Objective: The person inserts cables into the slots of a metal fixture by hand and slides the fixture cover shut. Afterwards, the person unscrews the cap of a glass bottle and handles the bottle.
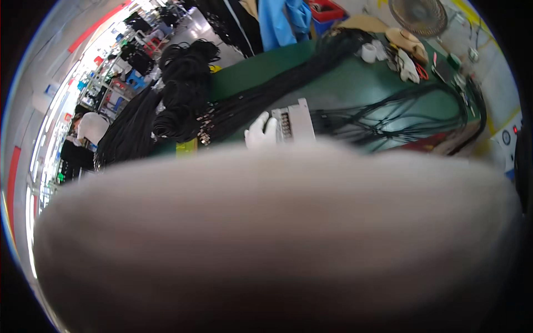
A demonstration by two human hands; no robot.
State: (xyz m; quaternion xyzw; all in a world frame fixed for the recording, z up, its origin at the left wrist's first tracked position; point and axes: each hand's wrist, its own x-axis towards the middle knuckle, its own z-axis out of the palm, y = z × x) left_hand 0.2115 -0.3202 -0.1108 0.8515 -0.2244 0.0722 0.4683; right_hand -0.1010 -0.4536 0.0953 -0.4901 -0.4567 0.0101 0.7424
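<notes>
A white-gloved hand, apparently my left hand (259, 135), is at the left edge of a light grey box-like device (301, 122) with a row of dark slots or terminals. Its fingers point up and stand apart, with nothing visible between them; whether it touches the device I cannot tell. A large, pale, blurred shape (277, 205) close to the camera covers the whole lower half. It may be my right hand in a glove, but no fingers can be made out. Long black cables (266, 91) run behind the left hand, their metallic ends (204, 125) to its left.
Coiled black cable bundles (186, 89) lie left on the green table (236, 75). More black cables (383, 119) spread right of the device. White tape rolls (368, 53), gloves (408, 66) and a fan (419, 15) are at the back right. A person (92, 127) sits far left.
</notes>
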